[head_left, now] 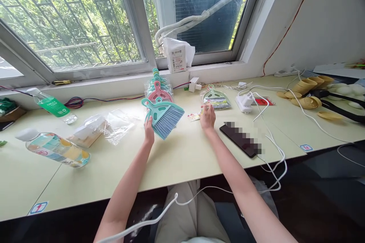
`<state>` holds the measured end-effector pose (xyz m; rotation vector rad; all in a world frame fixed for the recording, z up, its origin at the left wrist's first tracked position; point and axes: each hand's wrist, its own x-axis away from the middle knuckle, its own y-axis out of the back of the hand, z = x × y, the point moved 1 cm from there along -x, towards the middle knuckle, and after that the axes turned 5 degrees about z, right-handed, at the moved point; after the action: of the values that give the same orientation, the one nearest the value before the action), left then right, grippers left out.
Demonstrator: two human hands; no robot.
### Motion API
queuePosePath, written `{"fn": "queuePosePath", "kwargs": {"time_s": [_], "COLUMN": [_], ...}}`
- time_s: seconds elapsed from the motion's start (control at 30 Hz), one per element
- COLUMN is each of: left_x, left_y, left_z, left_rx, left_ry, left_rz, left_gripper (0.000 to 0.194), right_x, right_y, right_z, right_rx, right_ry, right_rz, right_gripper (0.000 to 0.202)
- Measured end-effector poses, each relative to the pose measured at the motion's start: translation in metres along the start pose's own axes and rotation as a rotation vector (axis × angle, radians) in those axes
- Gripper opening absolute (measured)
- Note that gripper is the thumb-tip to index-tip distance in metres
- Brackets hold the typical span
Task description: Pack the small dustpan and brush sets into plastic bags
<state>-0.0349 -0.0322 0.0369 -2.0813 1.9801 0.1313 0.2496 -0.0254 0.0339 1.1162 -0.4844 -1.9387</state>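
My left hand (149, 131) is closed around a mint-green mini dustpan and brush set (164, 115), held tilted above the table with its blue-grey bristles facing right. Behind it lies a stack of similar sets in clear wrap, with a pink dustpan set (160, 92) at the front. My right hand (208, 117) rests low over the table, fingers curled together beside small printed cards (194, 117). What its fingertips hold is too small to make out. Just beyond that hand is a pale green dustpan set (212, 95) in a clear bag with a printed label.
Crumpled clear bags (118, 123) and two bottles, one with a green label (54, 106), lie to the left. On the right are a black phone (239, 140), a white charger (245, 103) with loose cables, and tan cups (306, 85). A tissue pack (178, 59) stands on the sill.
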Motion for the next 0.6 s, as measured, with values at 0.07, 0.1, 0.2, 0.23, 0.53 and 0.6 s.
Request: {"fn": "queuePosePath", "kwargs": {"time_s": [0.07, 0.1, 0.2, 0.23, 0.53, 0.6], "left_x": [0.002, 0.003, 0.009, 0.012, 0.039, 0.039], "left_y": [-0.003, -0.005, -0.014, -0.018, -0.044, -0.045], "left_z": [-0.002, -0.003, -0.007, -0.008, -0.011, -0.013], "left_rx": [0.015, 0.011, -0.064, -0.103, -0.294, -0.300], "left_ry": [0.006, 0.004, -0.025, -0.039, -0.099, -0.108], "left_rz": [-0.075, -0.084, -0.028, 0.001, 0.285, 0.330], "left_gripper": [0.051, 0.049, 0.045, 0.045, 0.050, 0.049], "right_x": [-0.001, 0.001, 0.015, 0.023, 0.053, 0.049], "right_y": [0.005, 0.007, 0.012, 0.011, -0.001, 0.002], "right_z": [-0.005, -0.003, 0.023, 0.036, 0.092, 0.088], "right_rx": [0.113, 0.124, 0.055, 0.024, 0.013, 0.045], "right_ry": [0.001, 0.014, 0.167, 0.246, 0.336, 0.333], "right_rz": [-0.028, -0.047, -0.045, -0.011, 0.120, 0.116], "right_gripper": [0.025, 0.026, 0.027, 0.028, 0.033, 0.034]}}
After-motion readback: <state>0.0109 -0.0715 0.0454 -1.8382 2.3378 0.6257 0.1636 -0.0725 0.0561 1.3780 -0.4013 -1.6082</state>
